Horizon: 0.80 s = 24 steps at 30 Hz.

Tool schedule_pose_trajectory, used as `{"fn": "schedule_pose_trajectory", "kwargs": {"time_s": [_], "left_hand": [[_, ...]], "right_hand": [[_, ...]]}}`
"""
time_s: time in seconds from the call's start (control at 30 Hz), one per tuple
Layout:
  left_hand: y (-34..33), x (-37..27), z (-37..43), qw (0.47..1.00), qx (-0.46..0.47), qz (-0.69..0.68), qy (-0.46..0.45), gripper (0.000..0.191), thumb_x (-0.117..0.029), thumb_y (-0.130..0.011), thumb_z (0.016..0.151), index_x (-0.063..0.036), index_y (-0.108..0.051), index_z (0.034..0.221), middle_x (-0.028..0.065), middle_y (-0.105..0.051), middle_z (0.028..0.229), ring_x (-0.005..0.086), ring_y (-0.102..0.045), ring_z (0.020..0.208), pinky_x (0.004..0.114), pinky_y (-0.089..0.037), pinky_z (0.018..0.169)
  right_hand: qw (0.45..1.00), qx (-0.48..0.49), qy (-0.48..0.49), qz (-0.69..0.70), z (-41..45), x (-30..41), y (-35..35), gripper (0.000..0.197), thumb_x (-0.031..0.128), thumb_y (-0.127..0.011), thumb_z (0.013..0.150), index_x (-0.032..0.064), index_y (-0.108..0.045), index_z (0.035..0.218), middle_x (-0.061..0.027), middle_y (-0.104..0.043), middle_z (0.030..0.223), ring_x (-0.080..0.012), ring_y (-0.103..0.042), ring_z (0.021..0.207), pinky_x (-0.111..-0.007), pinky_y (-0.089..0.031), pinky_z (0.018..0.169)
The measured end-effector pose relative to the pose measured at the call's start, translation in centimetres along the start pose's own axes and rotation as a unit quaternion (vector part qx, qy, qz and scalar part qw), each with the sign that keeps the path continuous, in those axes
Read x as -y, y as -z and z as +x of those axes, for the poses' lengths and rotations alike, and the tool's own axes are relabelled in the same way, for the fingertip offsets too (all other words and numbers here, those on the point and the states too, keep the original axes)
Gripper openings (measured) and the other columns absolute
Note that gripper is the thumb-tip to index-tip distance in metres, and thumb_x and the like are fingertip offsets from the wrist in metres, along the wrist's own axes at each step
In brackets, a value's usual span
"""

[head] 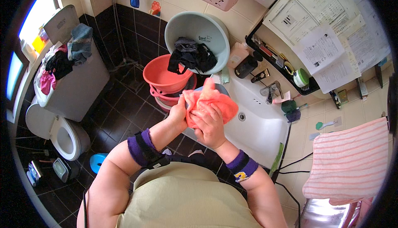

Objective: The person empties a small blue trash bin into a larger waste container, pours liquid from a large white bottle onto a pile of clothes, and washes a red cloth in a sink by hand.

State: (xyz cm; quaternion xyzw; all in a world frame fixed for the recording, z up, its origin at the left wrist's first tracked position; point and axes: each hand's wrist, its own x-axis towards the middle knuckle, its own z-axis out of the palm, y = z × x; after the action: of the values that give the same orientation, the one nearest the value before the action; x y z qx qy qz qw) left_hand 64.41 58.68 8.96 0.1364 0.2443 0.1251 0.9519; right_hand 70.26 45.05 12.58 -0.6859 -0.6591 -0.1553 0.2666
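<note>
Above the front left of a white washbasin (258, 128), both hands are at a fluffy coral cloth (225, 103). My right hand (210, 122) presses on the cloth with its fingers spread and bent into it. My left hand (178, 113) is closed at the left edge, where part of a smooth grey-blue object (221, 88) shows from under the cloth. Most of that object is hidden, so its kind is unclear. The left fingertips are hidden too. A metal drain (242, 116) shows in the basin, right of the cloth.
Beyond the hands, a grey-green tub (197, 22) with dark clothes (192, 55) leans over red basins (163, 72). Bottles (245, 66) and a faucet (273, 89) line the washbasin's back. A toilet (67, 139) stands left; a striped towel (348, 159) hangs right.
</note>
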Motion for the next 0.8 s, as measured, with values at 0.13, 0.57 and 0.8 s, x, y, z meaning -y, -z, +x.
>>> {"fn": "schedule_pose_trajectory", "kwargs": {"time_s": [0.13,0.57,0.8], "left_hand": [[0.3,0.5,0.8,0.998,-0.021,0.021,-0.047,0.049,-0.044,-0.025,0.101,-0.0099,-0.041,0.133,0.011,-0.05,0.132,0.0245,-0.05,0.119,0.043,-0.04,0.103],[1.3,-3.0,0.8,0.997,-0.049,-0.026,-0.062,0.05,-0.044,-0.032,0.1,-0.0055,-0.046,0.129,0.0115,-0.055,0.125,0.0243,-0.052,0.116,0.042,-0.04,0.103],[-2.1,-5.7,-2.4,0.999,-0.048,0.007,-0.016,0.055,-0.046,-0.038,0.099,-0.0048,-0.04,0.135,0.0129,-0.051,0.131,0.028,-0.05,0.12,0.048,-0.04,0.102]], "right_hand": [[0.999,0.007,0.04,0.002,0.8,-2.9,1.2,0.034,0.032,-0.051,0.082,0.0126,-0.066,0.106,-0.0044,-0.057,0.12,-0.0284,-0.047,0.121,-0.048,-0.029,0.106],[0.996,-0.065,0.059,0.028,-2.7,-2.7,-1.2,0.029,0.014,-0.062,0.08,0.0037,-0.063,0.108,-0.0077,-0.056,0.117,-0.0304,-0.049,0.117,-0.039,-0.041,0.097],[0.858,-0.301,-0.286,0.304,-4.4,-8.7,1.2,0.036,0.031,-0.054,0.095,0.0027,-0.052,0.117,-0.0067,-0.057,0.112,-0.0204,-0.057,0.101,-0.034,-0.046,0.09]]}}
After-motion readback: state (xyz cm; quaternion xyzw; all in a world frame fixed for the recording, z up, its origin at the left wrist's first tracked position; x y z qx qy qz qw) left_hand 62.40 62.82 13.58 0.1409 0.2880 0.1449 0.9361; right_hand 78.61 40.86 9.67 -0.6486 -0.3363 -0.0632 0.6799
